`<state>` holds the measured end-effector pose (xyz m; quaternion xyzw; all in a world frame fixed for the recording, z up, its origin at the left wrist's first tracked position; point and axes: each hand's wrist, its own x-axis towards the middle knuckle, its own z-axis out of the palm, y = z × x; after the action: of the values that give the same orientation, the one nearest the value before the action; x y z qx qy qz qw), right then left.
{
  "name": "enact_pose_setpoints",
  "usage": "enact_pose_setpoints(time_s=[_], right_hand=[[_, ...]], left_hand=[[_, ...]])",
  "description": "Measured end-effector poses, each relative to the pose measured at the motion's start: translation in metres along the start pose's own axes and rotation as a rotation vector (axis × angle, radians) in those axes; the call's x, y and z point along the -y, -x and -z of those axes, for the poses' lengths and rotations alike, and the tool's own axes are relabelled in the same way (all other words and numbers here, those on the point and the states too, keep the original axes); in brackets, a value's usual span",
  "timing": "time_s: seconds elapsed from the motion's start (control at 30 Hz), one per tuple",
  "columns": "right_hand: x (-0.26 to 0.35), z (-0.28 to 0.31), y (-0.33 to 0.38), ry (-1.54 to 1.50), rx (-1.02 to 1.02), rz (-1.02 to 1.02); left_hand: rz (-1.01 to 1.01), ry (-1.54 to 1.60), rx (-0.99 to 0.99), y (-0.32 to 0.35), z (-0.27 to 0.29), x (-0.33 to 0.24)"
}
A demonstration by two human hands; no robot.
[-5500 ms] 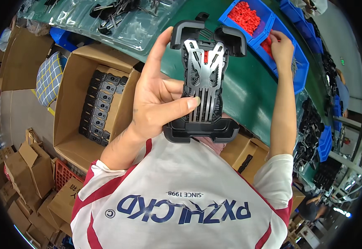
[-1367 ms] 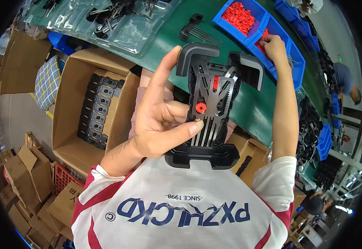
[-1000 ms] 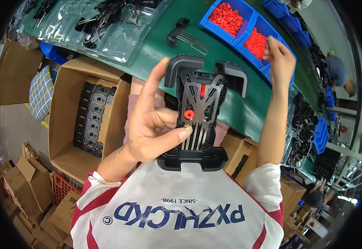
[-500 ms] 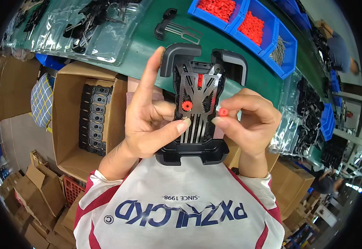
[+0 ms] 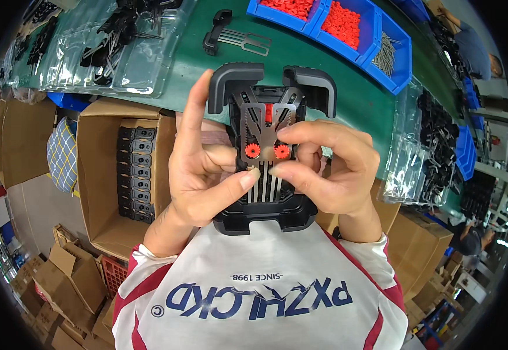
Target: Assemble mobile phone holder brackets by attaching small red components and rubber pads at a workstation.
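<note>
**Two hands on a black holder frame**

At the far left, below the green table (image 5: 178,64), an open cardboard box (image 5: 99,175) holds a stacked row of black moulded parts (image 5: 135,174). Just right of it, the left hand (image 5: 198,169) grips the black holder frame (image 5: 265,163) upright in front of the chest, above the white shirt; its fingers (image 5: 192,114) are clamped on the frame's left edge, forefinger pointing straight up beside the left top claw, thumb pressed across the metal slats low on the face. On the frame's grey metal plate sit two small red gears (image 5: 266,151), side by side and nearly touching. The right hand (image 5: 329,169) meets the frame from the right, its fingers (image 5: 300,134) pinched together at the right-hand gear, thumb tip close to the left thumb. Farther right on the table, blue bins (image 5: 402,73) hold red parts and thin metal pins. Behind the frame lies a spare black clip with metal prongs (image 5: 230,38).
</note>
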<state>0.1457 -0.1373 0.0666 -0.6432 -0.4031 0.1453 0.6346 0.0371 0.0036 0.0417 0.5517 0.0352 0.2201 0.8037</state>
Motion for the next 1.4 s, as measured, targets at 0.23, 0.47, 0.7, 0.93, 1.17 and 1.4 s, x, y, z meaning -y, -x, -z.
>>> enact_pose_setpoints(time_s=[0.23, 0.47, 0.7, 0.93, 1.17, 1.4], right_hand=[[0.005, -0.003, 0.002, 0.031, -0.029, -0.002], [-0.002, -0.002, 0.005, 0.029, -0.072, 0.045], [-0.010, -0.004, 0.013, -0.421, -0.089, -0.296], [-0.013, 0.078, -0.033, -0.108, -0.009, -0.404], [-0.116, 0.218, -0.104, 0.706, -0.610, -0.521], [-0.117, 0.225, -0.124, 0.618, -0.441, -0.806]], left_hand=[[0.068, -0.078, -0.027, 0.005, 0.002, -0.007], [0.079, -0.037, -0.029, 0.007, -0.004, -0.014], [-0.013, -0.011, 0.045, 0.014, 0.001, -0.002], [0.042, -0.139, 0.040, 0.017, 0.012, -0.005], [-0.002, 0.113, -0.004, 0.019, 0.006, -0.010], [0.007, 0.089, -0.136, 0.027, 0.010, -0.012]])
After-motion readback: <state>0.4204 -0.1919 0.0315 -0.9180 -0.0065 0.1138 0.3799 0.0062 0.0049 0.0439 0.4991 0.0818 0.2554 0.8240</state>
